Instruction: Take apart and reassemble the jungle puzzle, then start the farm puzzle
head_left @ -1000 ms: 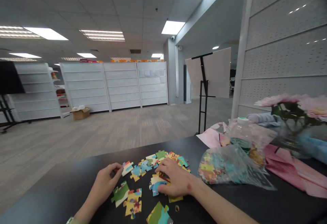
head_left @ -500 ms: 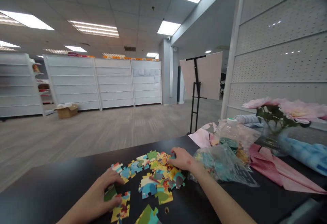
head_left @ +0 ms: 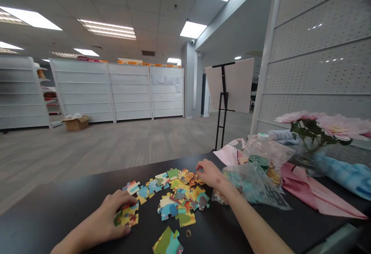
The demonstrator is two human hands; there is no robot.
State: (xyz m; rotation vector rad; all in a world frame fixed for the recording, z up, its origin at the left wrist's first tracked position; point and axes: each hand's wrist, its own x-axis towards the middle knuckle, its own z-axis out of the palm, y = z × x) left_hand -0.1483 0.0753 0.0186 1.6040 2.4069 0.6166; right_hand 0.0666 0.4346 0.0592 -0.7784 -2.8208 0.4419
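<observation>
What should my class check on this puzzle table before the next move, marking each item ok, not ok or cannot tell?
1. Left hand on the overlapping puzzle pieces: ok.
2. Right hand empty: cannot tell, its bunched fingers could hide a piece.
3. All pieces in the pile face up: cannot tell, they overlap.
4. Plastic bag beside the pile, not on it: ok.
5. Water bottle upright: ok.

Bright jigsaw puzzle pieces (head_left: 179, 192) are seen scattered flat across a black tabletop (head_left: 72, 207), heaped thickest in the middle! A blue-and-cream piece (head_left: 167, 210) is laid out front, a large green-and-blue piece (head_left: 167, 241) is set apart nearer by, and yellow-and-red pieces (head_left: 129, 218) are bunched at left.
</observation>
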